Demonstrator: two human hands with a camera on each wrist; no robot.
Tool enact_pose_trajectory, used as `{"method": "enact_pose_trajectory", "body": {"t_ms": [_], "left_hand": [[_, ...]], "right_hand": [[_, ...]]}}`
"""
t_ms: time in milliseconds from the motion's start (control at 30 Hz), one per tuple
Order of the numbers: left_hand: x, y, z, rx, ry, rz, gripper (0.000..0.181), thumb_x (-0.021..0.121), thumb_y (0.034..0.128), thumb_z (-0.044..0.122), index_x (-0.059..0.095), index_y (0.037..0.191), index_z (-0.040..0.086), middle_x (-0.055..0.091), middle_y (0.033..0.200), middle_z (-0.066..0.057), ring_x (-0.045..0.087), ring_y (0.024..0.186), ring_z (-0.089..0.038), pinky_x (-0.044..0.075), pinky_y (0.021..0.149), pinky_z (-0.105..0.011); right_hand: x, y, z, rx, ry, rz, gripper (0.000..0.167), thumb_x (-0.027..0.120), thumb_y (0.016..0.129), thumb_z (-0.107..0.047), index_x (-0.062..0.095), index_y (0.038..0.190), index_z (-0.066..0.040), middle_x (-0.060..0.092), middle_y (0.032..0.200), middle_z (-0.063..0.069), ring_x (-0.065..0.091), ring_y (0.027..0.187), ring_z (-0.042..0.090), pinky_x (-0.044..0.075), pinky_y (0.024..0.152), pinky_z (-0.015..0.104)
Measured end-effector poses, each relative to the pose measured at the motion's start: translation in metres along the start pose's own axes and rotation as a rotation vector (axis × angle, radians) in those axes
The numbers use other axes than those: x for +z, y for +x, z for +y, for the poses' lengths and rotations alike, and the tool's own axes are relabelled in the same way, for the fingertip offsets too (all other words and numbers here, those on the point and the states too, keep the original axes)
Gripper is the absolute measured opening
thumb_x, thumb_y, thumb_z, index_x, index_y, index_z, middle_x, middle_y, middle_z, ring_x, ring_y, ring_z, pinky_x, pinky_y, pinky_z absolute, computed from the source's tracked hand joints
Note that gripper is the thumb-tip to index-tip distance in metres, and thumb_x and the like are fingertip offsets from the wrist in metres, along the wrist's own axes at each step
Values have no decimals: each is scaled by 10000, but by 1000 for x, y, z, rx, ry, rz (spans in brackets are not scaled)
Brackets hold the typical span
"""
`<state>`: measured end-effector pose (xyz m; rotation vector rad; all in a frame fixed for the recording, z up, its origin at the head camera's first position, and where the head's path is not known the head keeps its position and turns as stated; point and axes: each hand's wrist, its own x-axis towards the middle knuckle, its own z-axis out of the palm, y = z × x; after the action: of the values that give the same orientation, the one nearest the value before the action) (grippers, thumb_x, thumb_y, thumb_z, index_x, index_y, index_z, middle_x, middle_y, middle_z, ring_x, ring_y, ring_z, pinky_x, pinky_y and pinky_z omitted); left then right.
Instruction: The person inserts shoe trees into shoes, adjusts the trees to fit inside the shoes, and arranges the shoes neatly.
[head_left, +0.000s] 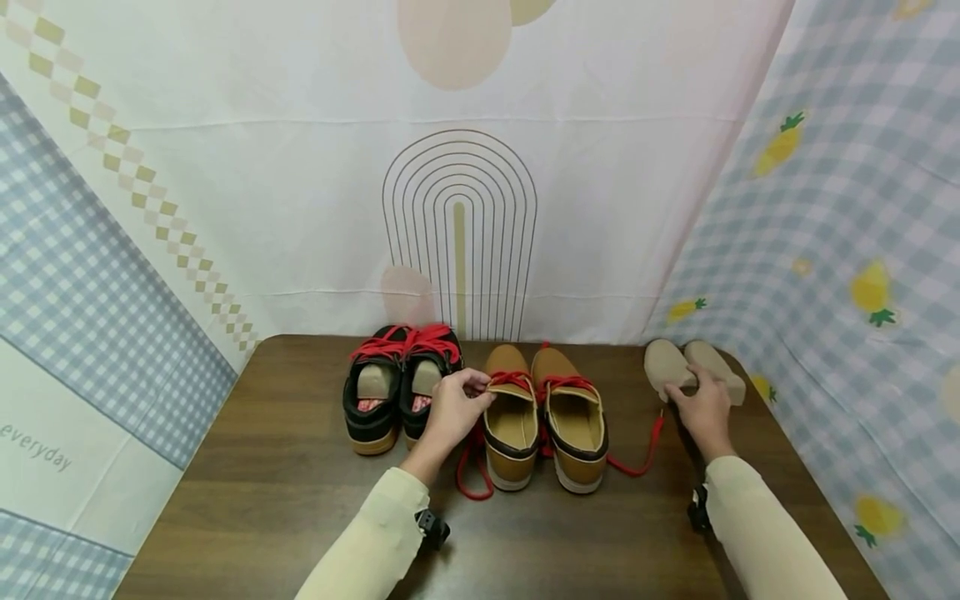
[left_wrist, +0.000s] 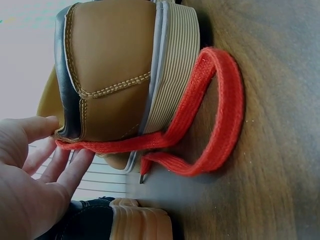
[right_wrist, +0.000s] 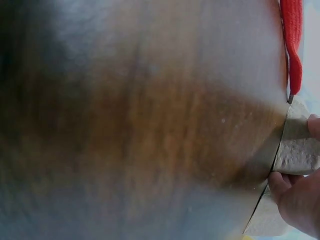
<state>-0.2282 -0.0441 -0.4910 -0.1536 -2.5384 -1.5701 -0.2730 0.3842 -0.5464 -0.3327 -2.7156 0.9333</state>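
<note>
My left hand [head_left: 459,408] pinches the upper edge of the left brown shoe [head_left: 510,475], beside its red laces [head_left: 512,379]. In the left wrist view the thumb lies at the shoe's dark collar [left_wrist: 66,75], with the other fingers on the far side by the lace. My right hand [head_left: 703,408] holds the left one of two beige molded shoe inserts [head_left: 663,362], thumb and fingers on either side of its near end. The other insert [head_left: 712,367] lies right beside it. A second brown shoe [head_left: 581,467] stands to the right of the first.
Black shoes [head_left: 371,425] with red laces stand at the left, a beige insert [head_left: 372,383] inside each. Loose red lace ends [head_left: 637,471] trail on the brown wooden table [head_left: 285,500]. Patterned cloth [head_left: 322,208] hangs behind and at both sides.
</note>
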Motion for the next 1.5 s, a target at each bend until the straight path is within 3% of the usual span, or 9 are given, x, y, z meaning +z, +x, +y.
{"method": "enact_pose_trajectory", "body": {"t_ms": [500, 733, 1133, 1367, 1500], "left_hand": [[-2, 1, -2, 6, -6, -20, 157, 816, 854, 57, 772, 1003, 83, 743, 895, -55, 691, 811, -162, 568, 711, -291], [-2, 0, -2, 14, -15, -20, 151, 816, 851, 45, 770, 993, 68, 744, 887, -68, 692, 809, -179, 568, 721, -315], [-2, 0, -3, 13, -18, -24, 151, 813, 856, 50, 770, 1000, 67, 744, 896, -72, 693, 817, -183, 572, 725, -322], [-3, 0, -1, 18, -21, -27, 149, 813, 854, 58, 772, 997, 72, 743, 896, -68, 693, 817, -180, 572, 732, -327], [-4, 0, 0, 23, -23, -25, 151, 814, 854, 54, 771, 997, 67, 742, 896, -71, 693, 816, -180, 574, 727, -324]], "right_hand": [[-1, -1, 4, -37, 18, 40, 626, 780, 926, -169, 509, 1441, 60, 517, 1408, 377, 415, 1303, 562, 294, 1124, 656], [-9, -7, 10, -108, 14, 41, 614, 794, 920, -175, 534, 1431, 44, 515, 1417, 383, 437, 1314, 570, 313, 1097, 687], [-26, -12, -4, -105, -2, 43, 616, 798, 922, -224, 547, 1441, -7, 524, 1447, 334, 434, 1317, 548, 307, 1076, 713], [-34, -19, -13, -147, 2, 107, 575, 833, 888, -192, 598, 1379, -6, 620, 1194, 302, 584, 990, 437, 421, 883, 615], [-38, -24, -20, -173, -16, 125, 564, 834, 887, -196, 612, 1368, -3, 628, 1073, 266, 622, 929, 404, 458, 788, 501]]}}
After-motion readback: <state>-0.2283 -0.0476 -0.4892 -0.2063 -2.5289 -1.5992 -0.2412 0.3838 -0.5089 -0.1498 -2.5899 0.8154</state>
